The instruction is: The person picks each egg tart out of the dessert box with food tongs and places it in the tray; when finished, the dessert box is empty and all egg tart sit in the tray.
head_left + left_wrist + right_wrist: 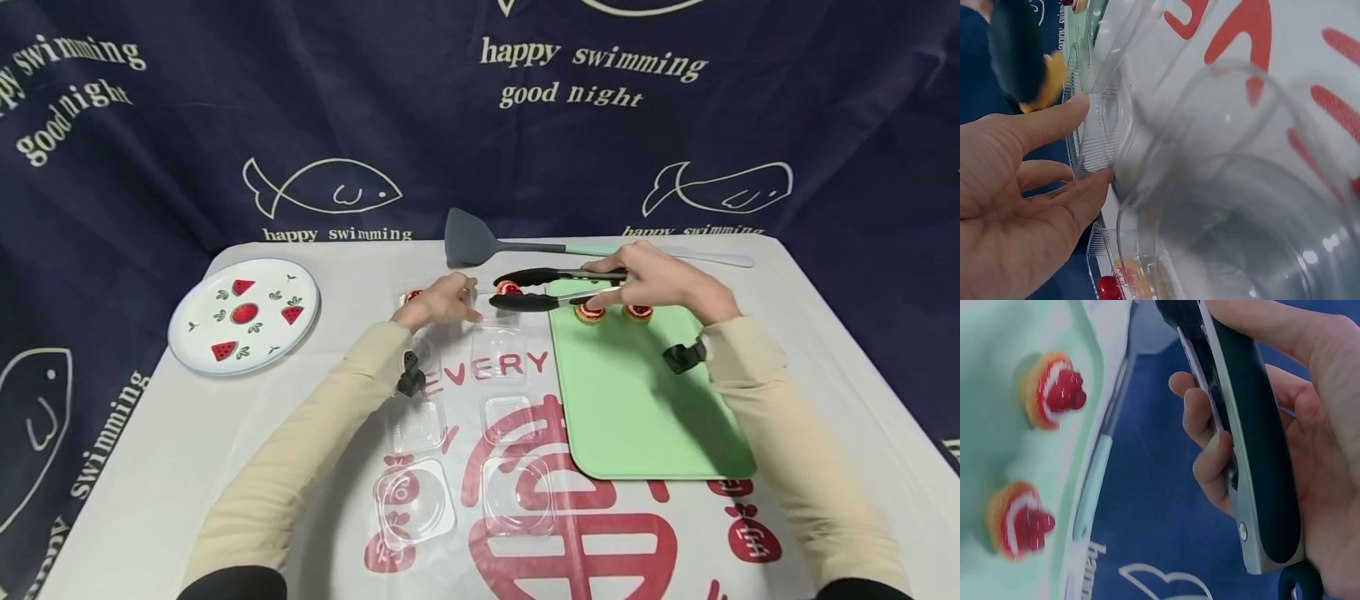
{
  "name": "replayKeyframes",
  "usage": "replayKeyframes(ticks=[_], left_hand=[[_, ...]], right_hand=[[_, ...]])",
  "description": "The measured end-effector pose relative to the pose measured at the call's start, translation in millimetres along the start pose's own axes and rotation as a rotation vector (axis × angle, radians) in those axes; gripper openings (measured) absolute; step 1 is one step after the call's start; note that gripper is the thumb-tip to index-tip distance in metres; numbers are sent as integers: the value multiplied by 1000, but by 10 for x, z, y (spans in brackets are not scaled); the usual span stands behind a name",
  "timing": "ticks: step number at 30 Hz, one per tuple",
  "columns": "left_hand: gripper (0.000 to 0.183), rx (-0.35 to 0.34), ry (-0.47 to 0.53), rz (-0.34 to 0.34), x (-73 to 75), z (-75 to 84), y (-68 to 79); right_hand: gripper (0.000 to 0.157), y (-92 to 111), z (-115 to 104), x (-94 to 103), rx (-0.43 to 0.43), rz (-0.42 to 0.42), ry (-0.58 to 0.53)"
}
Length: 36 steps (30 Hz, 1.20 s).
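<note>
My right hand (pixel 663 279) grips a pair of black-and-steel tongs (pixel 1260 450) by the handles. Between the tong heads, a small fruit tart (pixel 508 287) with a red topping hangs over a clear plastic box (pixel 1100 137). My left hand (pixel 442 302) holds that box at its left side, thumb and fingers spread along its edge. Another clear box with a tart (pixel 412 297) sits left of this hand, partly hidden by it. Two more tarts (pixel 1054 392) lie on the green tray (pixel 652 400), under and beside the tongs in the head view.
Several clear plastic boxes (pixel 517 496) stand in two columns on the white table cover, nearer me. A watermelon-patterned plate (pixel 197 337) lies at the left. Behind the tray, a grey spatula (pixel 468 240) lies along the back edge, before a dark blue curtain (pixel 450 108).
</note>
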<state>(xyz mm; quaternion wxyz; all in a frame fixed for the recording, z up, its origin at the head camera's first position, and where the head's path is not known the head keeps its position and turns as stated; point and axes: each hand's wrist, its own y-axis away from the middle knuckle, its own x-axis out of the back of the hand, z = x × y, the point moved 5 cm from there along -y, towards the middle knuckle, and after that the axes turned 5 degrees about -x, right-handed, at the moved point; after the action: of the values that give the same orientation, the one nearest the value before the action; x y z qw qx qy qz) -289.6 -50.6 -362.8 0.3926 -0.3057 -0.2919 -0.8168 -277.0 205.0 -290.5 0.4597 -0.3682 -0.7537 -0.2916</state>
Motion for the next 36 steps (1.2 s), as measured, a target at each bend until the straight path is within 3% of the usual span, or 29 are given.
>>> replayKeyframes(ticks=[8, 15, 18, 25, 32, 36], left_hand=[[57, -21, -25, 17, 14, 8, -4], [54, -18, -33, 30, 18, 14, -6], [54, -20, -35, 29, 17, 24, -5], [57, -16, -24, 29, 18, 39, 9], [49, -17, -13, 29, 10, 41, -2], [55, -14, -19, 29, 15, 45, 2]], right_hand=[[58, 618, 186, 185, -95, 55, 17], [50, 1150, 305, 149, -16, 128, 102], [49, 1298, 315, 90, -28, 120, 132], [51, 1369, 279, 4, -73, 87, 193], [55, 1318, 278, -41, -107, 50, 173], [57, 1292, 322, -62, -116, 42, 142]])
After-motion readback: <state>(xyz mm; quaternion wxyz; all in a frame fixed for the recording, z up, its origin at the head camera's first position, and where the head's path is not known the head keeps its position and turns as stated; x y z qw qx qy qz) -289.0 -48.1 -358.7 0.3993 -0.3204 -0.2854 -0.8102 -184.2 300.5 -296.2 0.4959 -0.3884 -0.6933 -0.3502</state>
